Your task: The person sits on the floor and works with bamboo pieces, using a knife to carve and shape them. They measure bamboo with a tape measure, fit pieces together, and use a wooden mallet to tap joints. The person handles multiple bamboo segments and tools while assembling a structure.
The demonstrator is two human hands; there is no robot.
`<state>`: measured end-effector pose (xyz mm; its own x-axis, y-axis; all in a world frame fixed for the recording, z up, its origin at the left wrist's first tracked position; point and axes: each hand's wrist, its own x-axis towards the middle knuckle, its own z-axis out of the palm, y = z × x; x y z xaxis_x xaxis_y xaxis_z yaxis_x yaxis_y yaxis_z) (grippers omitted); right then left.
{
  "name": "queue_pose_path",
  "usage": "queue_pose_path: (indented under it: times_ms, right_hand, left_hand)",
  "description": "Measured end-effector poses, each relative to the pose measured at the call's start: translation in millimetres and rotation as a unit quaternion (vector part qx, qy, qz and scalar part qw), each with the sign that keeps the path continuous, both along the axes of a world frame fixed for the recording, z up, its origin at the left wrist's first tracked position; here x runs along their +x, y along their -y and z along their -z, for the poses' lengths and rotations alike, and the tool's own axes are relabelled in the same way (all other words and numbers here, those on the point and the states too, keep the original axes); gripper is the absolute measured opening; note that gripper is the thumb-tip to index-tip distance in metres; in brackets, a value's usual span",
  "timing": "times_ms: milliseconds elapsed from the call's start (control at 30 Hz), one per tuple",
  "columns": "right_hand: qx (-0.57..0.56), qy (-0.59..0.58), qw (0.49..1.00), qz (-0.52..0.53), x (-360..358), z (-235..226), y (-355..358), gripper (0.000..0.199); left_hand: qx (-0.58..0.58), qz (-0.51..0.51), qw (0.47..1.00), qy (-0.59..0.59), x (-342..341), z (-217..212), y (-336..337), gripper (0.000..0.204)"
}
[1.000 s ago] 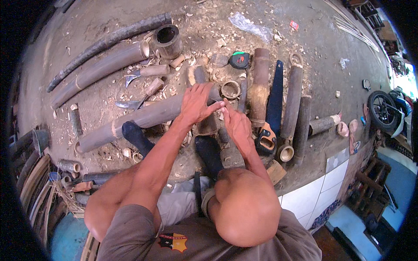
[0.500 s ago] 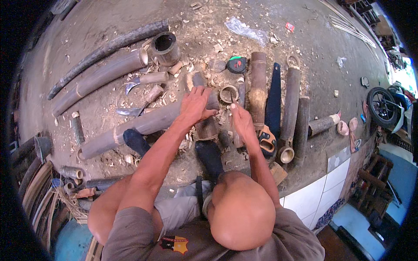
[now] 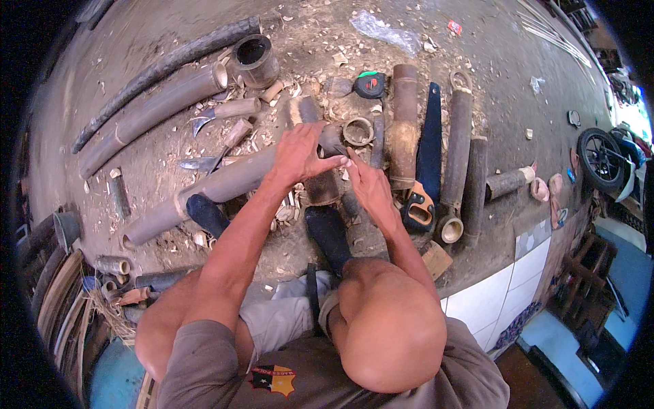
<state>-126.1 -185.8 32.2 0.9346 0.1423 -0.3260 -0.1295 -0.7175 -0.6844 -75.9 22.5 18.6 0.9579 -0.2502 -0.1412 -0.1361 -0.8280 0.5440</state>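
Note:
A long bamboo tube [image 3: 235,175] lies slantwise in front of me across a short thick bamboo piece [image 3: 321,185]. My left hand [image 3: 300,153] is wrapped over the tube near its far right end, thumb stretched to the right. Close to that thumb, my right hand [image 3: 370,187] is closed at the tube's end [image 3: 332,140]. A small dark tip shows at its fingertips, but what it grips is mostly hidden. Just beyond the right hand sits an open bamboo ring [image 3: 358,131]. My black-covered feet [image 3: 328,238] are beside and below the tube.
Right of my hands lie a bamboo length [image 3: 405,129], a handsaw [image 3: 428,146] and more bamboo tubes [image 3: 458,153]. A tape measure [image 3: 370,84] is beyond the ring. Curved-blade knives [image 3: 235,109], a hollow bamboo cup [image 3: 255,65] and wood chips lie to the left.
My right hand has moved left from the ring to the tube's end, and its thin held tip no longer points into the ring. My left thumb now reaches close to it.

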Motion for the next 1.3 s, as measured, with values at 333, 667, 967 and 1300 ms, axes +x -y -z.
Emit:
queue_pose_path:
  times_ms: [333, 667, 967, 1300]
  right_hand:
    - [-0.091, 0.019, 0.996, -0.009, 2.9, 15.2, -4.1, 0.047]
    - [-0.01, -0.019, 0.999, 0.042, 14.4, 28.5, 7.2, 0.052]
    - [-0.004, 0.004, 1.0, 0.014, 2.1, 3.8, 1.8, 0.05]
    - [-0.095, 0.02, 0.995, -0.037, 11.7, -14.0, -5.8, 0.045]
  left_hand:
    - [-0.004, -0.07, 0.998, -0.001, -3.5, 4.5, 17.4, 0.085]
    - [0.047, 0.014, 0.996, 0.073, -3.4, 14.6, 3.0, 0.075]
    - [0.029, 0.018, 0.999, 0.009, -2.7, 3.1, 4.8, 0.093]
    - [-0.009, -0.008, 1.0, -0.018, -5.7, -0.6, 4.4, 0.091]
